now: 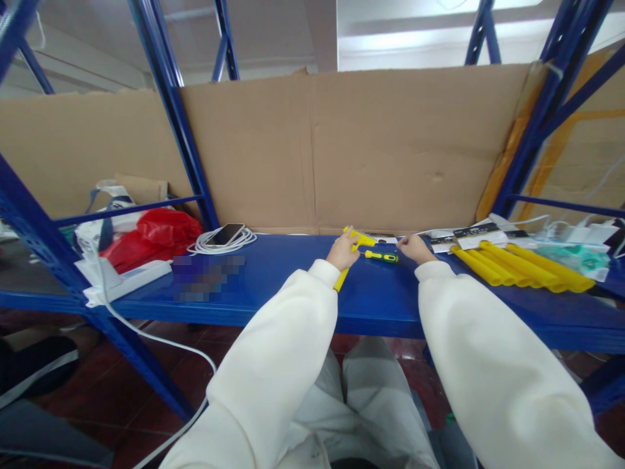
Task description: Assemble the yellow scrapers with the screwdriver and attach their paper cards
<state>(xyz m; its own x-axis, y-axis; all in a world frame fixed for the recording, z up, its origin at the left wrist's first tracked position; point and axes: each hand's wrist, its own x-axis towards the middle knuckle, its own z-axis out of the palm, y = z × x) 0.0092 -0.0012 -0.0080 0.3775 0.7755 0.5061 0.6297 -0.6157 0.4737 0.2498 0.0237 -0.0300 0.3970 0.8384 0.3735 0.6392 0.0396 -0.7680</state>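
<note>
My left hand (342, 250) is wrapped round a yellow tool (361, 238). Its handle comes out below the palm, and its wider, angled head points to the right. Just right of that hand, a yellow-and-dark-green screwdriver (381, 256) lies on the blue shelf top (293, 280). A small black-and-white card or packet (383, 238) lies behind the screwdriver. My right hand (414, 248) is closed at the right end of this packet, with fingertips pinched together. Whatever sits between those fingertips is too small to make out.
Several yellow tubes (525, 267) lie side by side at right, before black-and-white cards (476, 234). To the left are a phone (226, 234) on a coiled white cable (247, 240), a red plastic bag (161, 234) and a white power strip (139, 277). Cardboard (390, 143) closes the back.
</note>
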